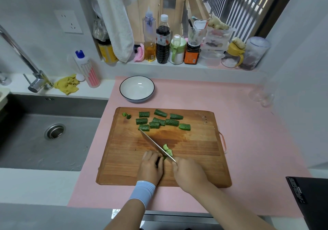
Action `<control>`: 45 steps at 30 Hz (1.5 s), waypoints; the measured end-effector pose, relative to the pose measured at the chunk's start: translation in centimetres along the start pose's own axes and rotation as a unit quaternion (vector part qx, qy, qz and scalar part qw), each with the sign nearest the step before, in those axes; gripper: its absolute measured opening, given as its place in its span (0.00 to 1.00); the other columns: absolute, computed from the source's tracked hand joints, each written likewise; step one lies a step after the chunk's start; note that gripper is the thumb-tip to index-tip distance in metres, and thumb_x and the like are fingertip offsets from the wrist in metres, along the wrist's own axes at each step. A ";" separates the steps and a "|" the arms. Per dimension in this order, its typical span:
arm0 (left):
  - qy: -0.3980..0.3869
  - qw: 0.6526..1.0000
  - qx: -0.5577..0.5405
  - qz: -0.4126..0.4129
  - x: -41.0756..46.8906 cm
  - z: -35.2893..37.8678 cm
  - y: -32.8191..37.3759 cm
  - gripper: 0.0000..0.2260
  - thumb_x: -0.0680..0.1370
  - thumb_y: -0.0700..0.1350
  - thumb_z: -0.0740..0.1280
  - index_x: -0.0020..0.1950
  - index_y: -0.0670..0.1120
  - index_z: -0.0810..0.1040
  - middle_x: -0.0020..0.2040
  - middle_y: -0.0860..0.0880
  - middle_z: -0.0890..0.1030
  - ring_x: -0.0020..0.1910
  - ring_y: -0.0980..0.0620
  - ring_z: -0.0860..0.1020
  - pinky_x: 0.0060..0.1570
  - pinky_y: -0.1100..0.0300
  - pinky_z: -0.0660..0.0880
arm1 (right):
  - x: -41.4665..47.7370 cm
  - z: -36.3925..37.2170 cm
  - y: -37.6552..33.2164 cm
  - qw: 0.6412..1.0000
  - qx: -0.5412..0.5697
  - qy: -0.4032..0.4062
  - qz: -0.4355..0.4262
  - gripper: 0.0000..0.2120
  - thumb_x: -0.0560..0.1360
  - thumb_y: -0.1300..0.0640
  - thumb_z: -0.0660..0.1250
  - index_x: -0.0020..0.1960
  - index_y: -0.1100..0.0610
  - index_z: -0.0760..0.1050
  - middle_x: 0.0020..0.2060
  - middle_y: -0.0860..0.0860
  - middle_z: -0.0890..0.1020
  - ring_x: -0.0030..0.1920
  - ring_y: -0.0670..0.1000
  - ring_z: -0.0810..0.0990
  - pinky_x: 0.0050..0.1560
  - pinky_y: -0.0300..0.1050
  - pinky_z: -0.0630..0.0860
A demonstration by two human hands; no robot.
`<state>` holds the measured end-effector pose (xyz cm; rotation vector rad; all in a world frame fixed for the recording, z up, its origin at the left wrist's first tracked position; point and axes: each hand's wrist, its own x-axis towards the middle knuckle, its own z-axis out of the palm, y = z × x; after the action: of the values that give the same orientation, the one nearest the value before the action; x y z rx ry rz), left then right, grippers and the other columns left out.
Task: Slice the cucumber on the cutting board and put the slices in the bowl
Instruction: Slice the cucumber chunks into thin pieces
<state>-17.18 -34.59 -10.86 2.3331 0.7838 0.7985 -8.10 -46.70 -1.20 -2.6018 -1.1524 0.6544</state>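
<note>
A wooden cutting board (195,158) lies on a pink mat. Several green cucumber chunks (160,121) sit in a cluster at its far side, with two small end bits (126,115) at the far left corner. My right hand (190,173) grips the handle of a knife (156,145) whose blade slants across the board. Under the blade my left hand (150,165), fingers curled, holds a cucumber piece (164,157); thin slices (167,149) lie just right of the blade. A white bowl (137,89) with a dark rim stands empty behind the board.
A steel sink (49,132) and tap (33,77) lie to the left. Bottles and jars (163,41) line the window ledge behind. Two clear glasses (262,94) stand at the right, and a black box (310,199) sits at the near right corner.
</note>
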 end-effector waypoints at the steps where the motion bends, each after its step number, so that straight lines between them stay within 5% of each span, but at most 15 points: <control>1: 0.001 1.000 0.000 -0.003 0.0 0.0 0.0 0.09 0.68 0.31 0.74 0.40 0.43 0.79 0.40 0.48 0.77 0.43 0.52 0.71 0.49 0.70 0.65 | -0.3 0.1 0.1 1.000 -0.001 0.003 -0.003 0.15 0.83 0.49 0.53 0.55 0.51 0.77 0.45 0.53 0.83 0.45 0.59 0.81 0.44 0.50 0.77; 13: -0.005 1.000 0.002 -0.021 0.0 0.0 0.0 0.10 0.69 0.33 0.75 0.39 0.44 0.77 0.38 0.49 0.75 0.42 0.52 0.70 0.46 0.68 0.65 | -3.1 -0.1 1.8 0.999 -0.017 0.027 -0.007 0.16 0.84 0.47 0.51 0.53 0.49 0.76 0.41 0.48 0.83 0.40 0.51 0.81 0.43 0.50 0.79; 27: -0.001 1.000 0.002 -0.006 -0.3 0.0 -0.1 0.08 0.69 0.32 0.74 0.42 0.42 0.80 0.40 0.47 0.76 0.43 0.51 0.71 0.49 0.68 0.66 | 0.0 0.0 -0.3 1.000 -0.002 -0.008 0.000 0.14 0.84 0.50 0.52 0.56 0.51 0.76 0.47 0.53 0.84 0.48 0.59 0.81 0.45 0.49 0.75; 45: -0.005 1.000 0.001 -0.012 -0.1 0.0 -0.1 0.09 0.69 0.32 0.75 0.39 0.43 0.77 0.38 0.48 0.76 0.42 0.51 0.71 0.47 0.69 0.65 | -3.3 0.2 1.4 1.000 -0.014 0.023 -0.010 0.16 0.84 0.48 0.51 0.52 0.50 0.76 0.40 0.48 0.83 0.40 0.51 0.81 0.43 0.50 0.79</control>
<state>-17.33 -34.62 -10.96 2.3223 0.8074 0.7765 -9.21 -50.09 -0.91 -2.6110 -1.1799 0.5743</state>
